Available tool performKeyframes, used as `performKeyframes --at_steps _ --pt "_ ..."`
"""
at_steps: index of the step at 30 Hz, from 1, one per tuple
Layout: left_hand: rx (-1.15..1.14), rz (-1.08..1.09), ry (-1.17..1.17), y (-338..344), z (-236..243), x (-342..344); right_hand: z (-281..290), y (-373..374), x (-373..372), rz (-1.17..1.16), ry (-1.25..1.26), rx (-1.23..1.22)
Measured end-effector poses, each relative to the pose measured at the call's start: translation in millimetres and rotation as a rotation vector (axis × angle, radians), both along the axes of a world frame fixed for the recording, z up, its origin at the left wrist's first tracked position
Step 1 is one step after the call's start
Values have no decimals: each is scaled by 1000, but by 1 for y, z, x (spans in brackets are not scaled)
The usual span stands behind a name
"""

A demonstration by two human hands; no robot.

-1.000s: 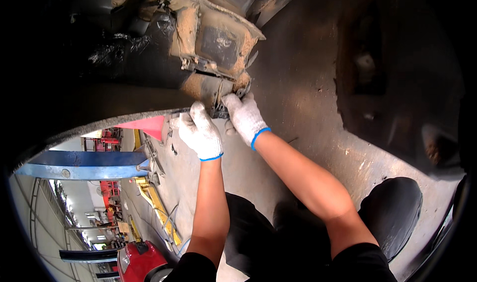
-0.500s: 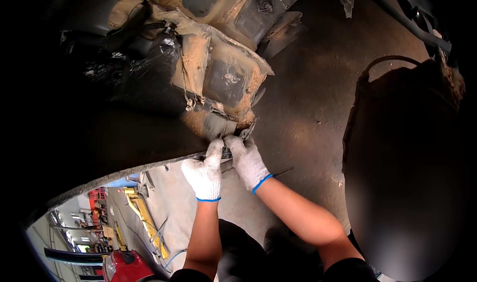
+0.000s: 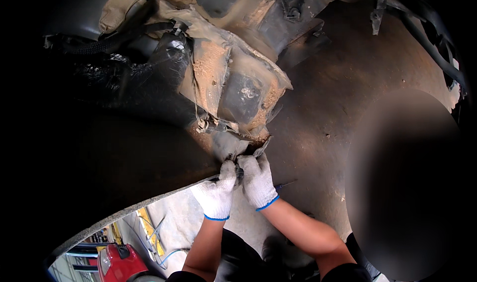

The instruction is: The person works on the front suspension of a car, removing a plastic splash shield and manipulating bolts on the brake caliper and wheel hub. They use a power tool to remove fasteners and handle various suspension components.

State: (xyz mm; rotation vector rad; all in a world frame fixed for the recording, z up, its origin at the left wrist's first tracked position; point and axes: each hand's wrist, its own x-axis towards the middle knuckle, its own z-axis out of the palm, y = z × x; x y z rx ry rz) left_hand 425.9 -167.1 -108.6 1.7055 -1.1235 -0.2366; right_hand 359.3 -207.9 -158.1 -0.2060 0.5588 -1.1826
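Both my hands wear white knit gloves with blue cuffs and meet at the lower corner of a vehicle's fender, under the wheel arch. My left hand is closed over the end of the dark fender edge, thumb on top and the other fingers mostly hidden. Close beside it, my right hand is closed with its fingertips pressed in at the same corner; what they grip is hidden. A small black part shows between the gloves. Just above is the dusty, mud-caked body panel, with a grey flap next to my right fingers.
Beyond my right wrist a thin tool like a screwdriver lies on the concrete floor. A large dark rounded shape, probably a tyre, fills the right. Thin wiring hangs by the panel. A red car and yellow metal beam are lower left.
The view has shifted, so the panel, fender edge and both hands now appear lower and further right. Both gloves stay at the fender corner; the small black part between them shows more plainly.
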Motion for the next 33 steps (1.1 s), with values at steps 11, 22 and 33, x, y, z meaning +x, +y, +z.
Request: performKeyframes --at_steps 11,22,33 --pt "89 111 -262 6 -16 4 0 2 -7 68 9 -36" --pt "-38 -75 144 -4 2 -2 -12 1 3 29 103 -71" --pt "-159 -41 593 -1 -10 28 -6 2 -25 28 525 -103"
